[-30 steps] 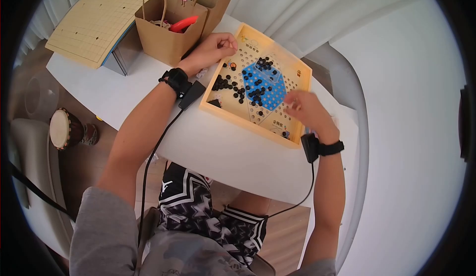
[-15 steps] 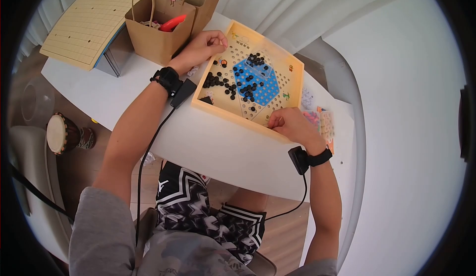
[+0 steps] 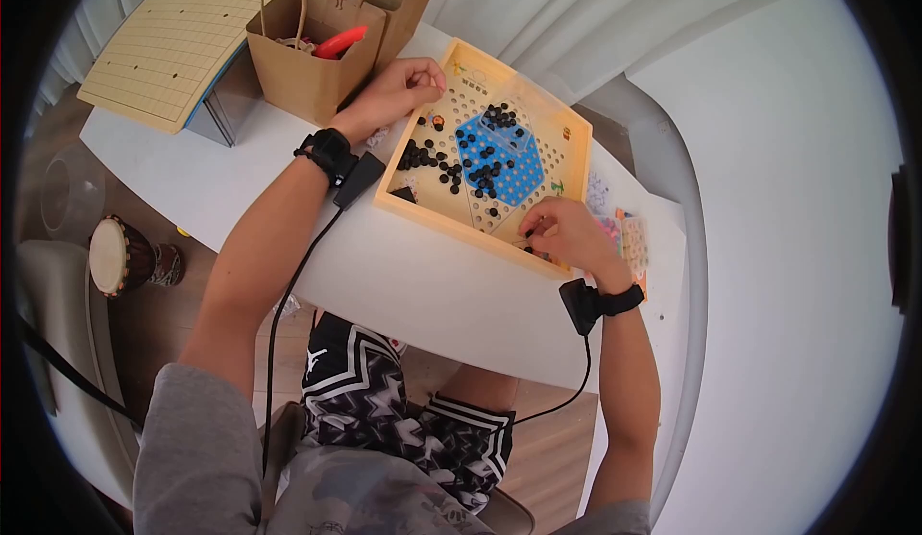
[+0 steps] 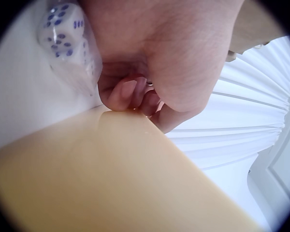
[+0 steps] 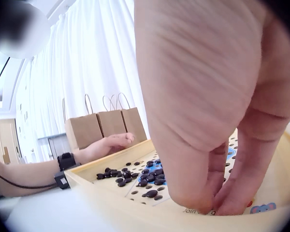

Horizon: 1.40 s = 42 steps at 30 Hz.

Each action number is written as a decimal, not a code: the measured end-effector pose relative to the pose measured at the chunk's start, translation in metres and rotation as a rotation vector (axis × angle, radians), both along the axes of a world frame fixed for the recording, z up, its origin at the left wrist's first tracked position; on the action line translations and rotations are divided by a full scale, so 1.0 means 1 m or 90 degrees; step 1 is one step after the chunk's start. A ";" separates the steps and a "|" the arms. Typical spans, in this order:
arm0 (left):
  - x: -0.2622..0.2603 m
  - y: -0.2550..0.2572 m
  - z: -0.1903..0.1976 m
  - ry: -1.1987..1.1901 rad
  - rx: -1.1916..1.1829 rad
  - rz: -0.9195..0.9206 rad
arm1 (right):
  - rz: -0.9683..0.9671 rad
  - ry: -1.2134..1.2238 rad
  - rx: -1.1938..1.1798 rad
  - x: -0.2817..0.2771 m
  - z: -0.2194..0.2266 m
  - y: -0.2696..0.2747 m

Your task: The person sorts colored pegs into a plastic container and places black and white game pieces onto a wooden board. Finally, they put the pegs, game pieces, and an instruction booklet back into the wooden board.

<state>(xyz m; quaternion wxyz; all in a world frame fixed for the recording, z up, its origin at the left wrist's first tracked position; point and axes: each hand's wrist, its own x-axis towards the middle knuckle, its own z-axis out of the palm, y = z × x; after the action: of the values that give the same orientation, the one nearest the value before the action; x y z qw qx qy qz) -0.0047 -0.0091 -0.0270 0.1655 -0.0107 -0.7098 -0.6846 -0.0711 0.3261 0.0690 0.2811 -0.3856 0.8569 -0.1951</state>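
Note:
The left hand (image 3: 389, 95) rests at the left rim of the shallow wooden game box (image 3: 451, 225), fingers loosely curled and holding nothing. In the left wrist view, its fingertips (image 4: 128, 94) lie by the box corner, beside a clear bag of dice (image 4: 60, 29). Inside the box's near right corner is the right hand (image 3: 576, 237), thumb and finger pinched round a small black piece (image 3: 529, 234). The right wrist view shows this hand (image 5: 203, 92) pointing down, the piece hidden. Black pieces (image 3: 419, 158) lie at the box's left; others are on the blue hexagon (image 3: 523, 175).
Brown paper bags (image 3: 312, 77) stand behind the left hand, beside a curved grid board (image 3: 173, 45). A clear container (image 3: 502, 124) with black pieces sits in the box. Small packs of coloured pieces (image 3: 634, 240) lie right of it. A drum (image 3: 110, 256) stands below the table's left.
The right hand has moved left and down from over the box's right side to its near right corner, and a black piece now shows at its fingertips. The left hand stays at the rim.

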 end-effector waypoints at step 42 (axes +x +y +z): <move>0.003 0.002 0.002 -0.013 0.035 0.001 | -0.019 0.175 -0.291 -0.066 0.008 -0.073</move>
<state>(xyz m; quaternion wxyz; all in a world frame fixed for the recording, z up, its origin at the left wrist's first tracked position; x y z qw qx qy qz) -0.0020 -0.0074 -0.0252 0.1591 0.0013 -0.6921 -0.7040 -0.1370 0.2534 0.0774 0.0648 -0.4491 0.8262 -0.3339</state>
